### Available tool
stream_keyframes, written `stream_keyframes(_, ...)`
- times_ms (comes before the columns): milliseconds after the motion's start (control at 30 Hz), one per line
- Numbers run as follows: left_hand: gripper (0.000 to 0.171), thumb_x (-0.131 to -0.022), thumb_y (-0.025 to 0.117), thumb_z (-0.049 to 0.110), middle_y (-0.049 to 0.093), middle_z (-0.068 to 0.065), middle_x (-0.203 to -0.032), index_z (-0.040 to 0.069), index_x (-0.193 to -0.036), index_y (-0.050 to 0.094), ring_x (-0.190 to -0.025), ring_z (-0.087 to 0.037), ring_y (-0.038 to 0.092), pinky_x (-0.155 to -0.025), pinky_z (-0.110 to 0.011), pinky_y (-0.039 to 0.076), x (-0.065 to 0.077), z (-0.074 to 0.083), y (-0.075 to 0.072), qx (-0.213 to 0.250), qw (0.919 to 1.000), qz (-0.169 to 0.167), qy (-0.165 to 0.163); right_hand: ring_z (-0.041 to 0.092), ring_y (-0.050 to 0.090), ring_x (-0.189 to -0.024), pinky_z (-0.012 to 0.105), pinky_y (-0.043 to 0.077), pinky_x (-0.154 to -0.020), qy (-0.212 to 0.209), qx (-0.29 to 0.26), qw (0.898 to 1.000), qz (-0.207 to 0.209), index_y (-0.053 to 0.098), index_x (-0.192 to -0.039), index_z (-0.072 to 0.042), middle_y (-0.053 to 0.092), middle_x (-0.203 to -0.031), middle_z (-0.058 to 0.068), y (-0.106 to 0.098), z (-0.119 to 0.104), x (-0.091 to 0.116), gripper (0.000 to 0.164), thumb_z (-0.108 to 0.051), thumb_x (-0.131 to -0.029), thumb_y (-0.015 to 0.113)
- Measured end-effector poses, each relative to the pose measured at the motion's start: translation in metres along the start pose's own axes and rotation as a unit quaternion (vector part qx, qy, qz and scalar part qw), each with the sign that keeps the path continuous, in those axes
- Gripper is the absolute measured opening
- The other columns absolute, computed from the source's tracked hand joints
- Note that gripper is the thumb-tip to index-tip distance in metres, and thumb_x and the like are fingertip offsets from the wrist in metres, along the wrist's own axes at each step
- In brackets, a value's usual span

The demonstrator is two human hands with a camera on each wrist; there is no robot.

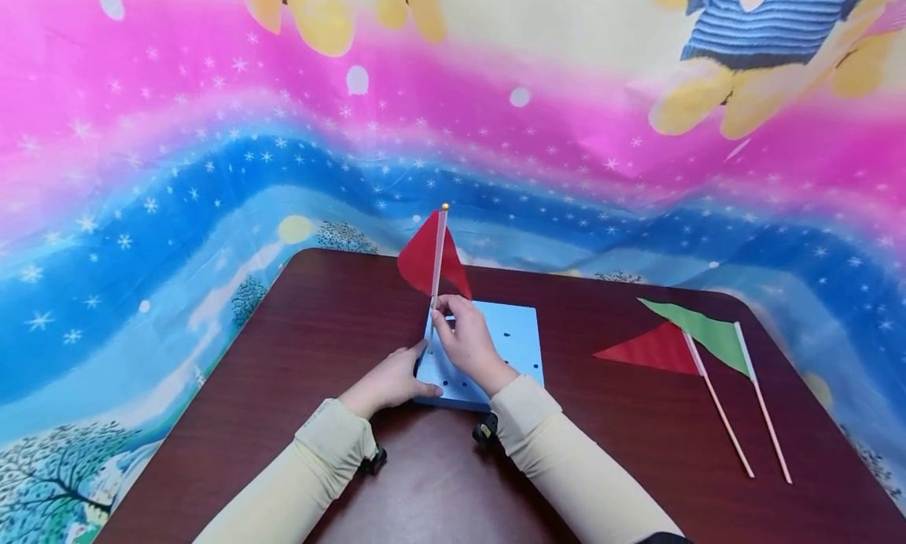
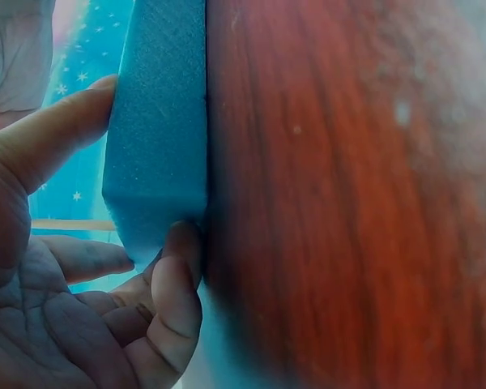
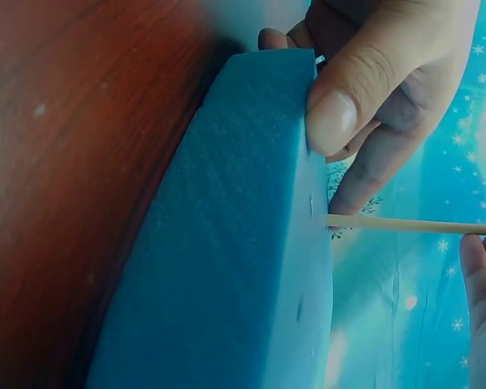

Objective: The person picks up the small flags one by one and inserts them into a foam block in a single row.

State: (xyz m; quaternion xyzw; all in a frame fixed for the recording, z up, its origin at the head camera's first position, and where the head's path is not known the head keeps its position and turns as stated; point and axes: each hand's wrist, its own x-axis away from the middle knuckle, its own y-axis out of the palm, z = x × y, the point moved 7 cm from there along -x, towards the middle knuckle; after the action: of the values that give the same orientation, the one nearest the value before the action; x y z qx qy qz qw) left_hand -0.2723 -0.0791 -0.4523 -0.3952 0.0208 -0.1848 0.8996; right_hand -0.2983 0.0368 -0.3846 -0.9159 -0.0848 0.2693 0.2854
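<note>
A blue foam block (image 1: 520, 324) with several small holes in its top lies on the table. My left hand (image 1: 392, 383) grips its near left corner, thumb on the top face and fingers curled against the side (image 2: 158, 121). My right hand (image 1: 467, 340) pinches the lower part of a red flag's stick (image 1: 439, 253) between thumb and fingers, above the block. The stick stands nearly upright, gold bead at its tip, red cloth (image 1: 419, 257) hanging to both sides. In the right wrist view the stick's lower end (image 3: 413, 224) meets the block's top face beside the left fingers.
On the right of the dark wooden table (image 1: 283, 418) lie another red flag (image 1: 654, 350) and a green flag (image 1: 708, 333), their cloths overlapping and sticks pointing toward the near edge. A printed cloth (image 1: 212, 174) hangs behind the table's far edge.
</note>
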Motion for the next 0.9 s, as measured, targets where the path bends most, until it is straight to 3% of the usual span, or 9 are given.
stream_keyframes(433, 0.099, -0.083, 0.088, 0.026, 0.046, -0.025, -0.153, -0.009, -0.157, 0.032, -0.136, -0.037, 0.049, -0.111, -0.048, 0.04, -0.001, -0.0004, -0.0008, 0.003, 0.9999, 0.003, 0.013, 0.027, 0.065, -0.104, 0.04, 0.058, -0.087, 0.003, -0.014, 1.0, 0.009, 0.064, -0.115, -0.001, 0.064, -0.108, 0.011, 0.0005, -0.0047, 0.0011, 0.014, -0.008, -0.104, 0.063)
stream_keyframes(900, 0.099, -0.084, 0.087, 0.028, 0.047, -0.028, -0.151, -0.01, -0.156, 0.032, -0.137, -0.039, 0.047, -0.111, -0.049, 0.039, -0.0009, -0.0033, -0.0015, 0.0, 1.0, -0.007, -0.005, 0.025, 0.063, -0.103, 0.039, 0.057, -0.089, 0.01, -0.022, 1.0, -0.002, 0.063, -0.13, 0.003, 0.063, -0.105, 0.009, -0.0018, 0.0026, 0.0037, 0.03, -0.008, -0.102, 0.064)
